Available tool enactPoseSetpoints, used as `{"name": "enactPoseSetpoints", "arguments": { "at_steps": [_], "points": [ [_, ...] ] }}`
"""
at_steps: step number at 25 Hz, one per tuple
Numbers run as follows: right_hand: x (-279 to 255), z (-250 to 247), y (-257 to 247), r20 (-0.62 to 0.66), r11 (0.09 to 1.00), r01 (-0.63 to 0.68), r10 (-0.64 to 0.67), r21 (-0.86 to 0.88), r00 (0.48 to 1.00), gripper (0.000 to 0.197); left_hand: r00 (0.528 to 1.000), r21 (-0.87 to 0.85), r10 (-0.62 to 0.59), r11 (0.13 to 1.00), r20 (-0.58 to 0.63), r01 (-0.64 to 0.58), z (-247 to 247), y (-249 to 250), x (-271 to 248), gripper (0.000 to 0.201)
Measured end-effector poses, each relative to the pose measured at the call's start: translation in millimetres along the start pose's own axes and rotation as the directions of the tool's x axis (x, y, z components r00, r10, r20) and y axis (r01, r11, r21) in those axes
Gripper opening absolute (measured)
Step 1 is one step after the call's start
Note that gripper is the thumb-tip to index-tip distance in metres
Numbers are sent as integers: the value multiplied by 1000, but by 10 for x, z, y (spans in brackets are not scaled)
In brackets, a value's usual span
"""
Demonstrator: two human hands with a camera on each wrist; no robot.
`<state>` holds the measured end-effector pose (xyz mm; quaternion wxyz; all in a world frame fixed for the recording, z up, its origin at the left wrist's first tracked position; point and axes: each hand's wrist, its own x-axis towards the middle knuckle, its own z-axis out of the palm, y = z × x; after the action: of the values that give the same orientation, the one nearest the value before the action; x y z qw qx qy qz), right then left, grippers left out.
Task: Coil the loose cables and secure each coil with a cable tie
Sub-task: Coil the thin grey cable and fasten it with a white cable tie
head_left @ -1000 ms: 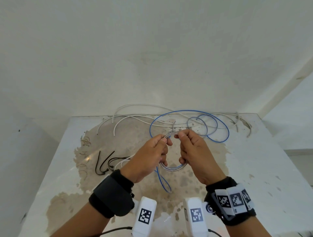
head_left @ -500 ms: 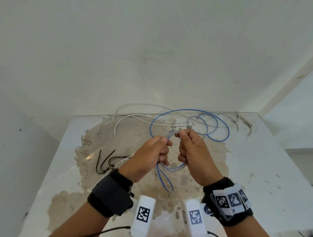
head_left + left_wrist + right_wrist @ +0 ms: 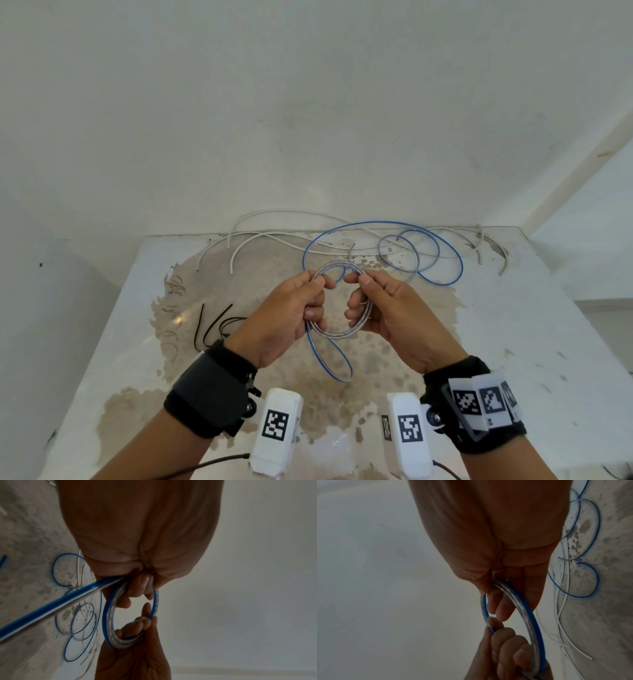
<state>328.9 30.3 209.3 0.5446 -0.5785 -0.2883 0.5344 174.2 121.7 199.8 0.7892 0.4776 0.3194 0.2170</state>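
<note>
Still gripping the cable coil (image 3: 337, 301) in left hand (image 3: 291, 315) and right hand (image 3: 394, 311), now spread wider, above stained white desk (image 3: 513, 325) by white wall (image 3: 308, 102).

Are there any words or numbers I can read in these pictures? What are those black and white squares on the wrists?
No words, letters or numbers can be read anywhere.
The white camera block at the left wrist bears a black-and-white square code pattern, not text.
The white camera block at the right wrist bears another such pattern.
The black right wristband carries several more code squares.
The blue-striped clear cable coil shows no print.
</note>
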Motion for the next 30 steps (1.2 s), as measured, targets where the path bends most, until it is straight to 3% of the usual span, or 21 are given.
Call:
{"name": "enactPoseSetpoints", "arguments": {
  "at_steps": [4, 7, 9, 11, 13, 15, 16, 18, 22, 30],
  "points": [
    [3, 42, 11, 1, 1000, 12, -12, 9, 1000, 24, 999, -4, 24, 1000, -28, -24, -19, -16, 10, 22],
    [-4, 116, 72, -123, 996, 10, -22, -93, 992, 31, 980, -179, 86, 977, -182, -119, 4, 0, 75, 24],
    [-39, 132, 150, -185, 970, -62, 17, -236, 983, 48, 946, -323, 125, 919, -300, -224, -18, 59, 132, 26],
    [-87, 163, 216, -51, 925, -194, 187, -326, 981, 58, 917, -394, 154, 868, -367, -304, -48, 120, 166, 26],
    [-89, 222, 280, 36, 926, -266, 286, -268, 958, 53, 904, -410, 170, 847, -393, -338, -51, 137, 170, 27],
    [-9, 266, 315, -31, 966, -239, 243, 99, 970, 41, 900, -402, 179, 848, -398, -346, -19, 121, 171, 28],
    [29, 279, 309, -77, 943, -177, 206, 283, 975, 34, 900, -401, 181, 848, -397, -347, -3, 106, 166, 28],
    [91, 286, 280, -148, 905, -48, 121, 422, 982, 21, 906, -419, 171, 842, -388, -339, 4, 85, 152, 27],
    [117, 270, 256, -152, 959, 92, -52, 268, 987, 21, 911, -463, 113, 832, -396, -304, -44, 79, 133, 24],
    [57, 294, 311, -104, 987, 158, -155, 25, 982, 24, 887, -520, 47, 795, -460, -312, -144, 158, 187, 21]
  ]
}}
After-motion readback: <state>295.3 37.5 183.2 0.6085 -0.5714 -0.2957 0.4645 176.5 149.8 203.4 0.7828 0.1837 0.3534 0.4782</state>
